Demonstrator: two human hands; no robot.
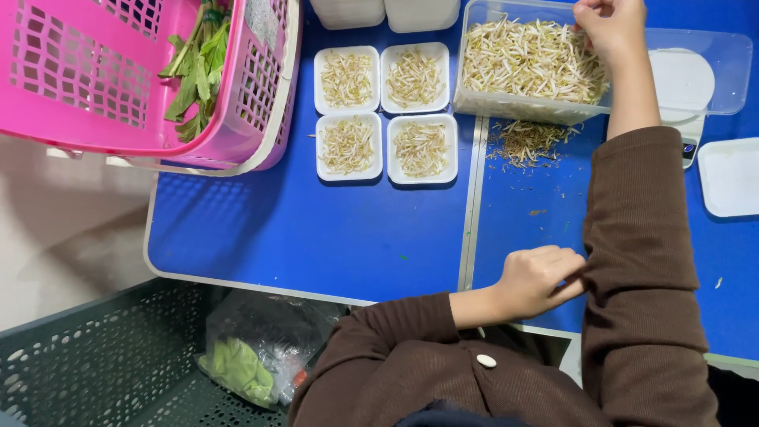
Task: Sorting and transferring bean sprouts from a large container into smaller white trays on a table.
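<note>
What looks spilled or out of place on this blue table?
A loose heap of pale bean sprouts lies on the blue table just outside the clear plastic tub, with scattered bits trailing nearby. The four white square trays sit neatly.

Four small white rectangular trays point(386, 112) sit in a two-by-two block at 12 o'clock on the blue table, each filled with pale bean sprouts. Two further white containers point(385, 13) stand at the top edge, cut off by the frame. A clear rectangular plastic tub point(531, 104) of sprouts lies at 1 o'clock. An empty white tray point(730, 176) lies at 3 o'clock. A small scale display point(689, 149) sits at 2 o'clock, too small to read. A clear plastic bag point(261, 348) holding green items lies at 7 o'clock.
</note>
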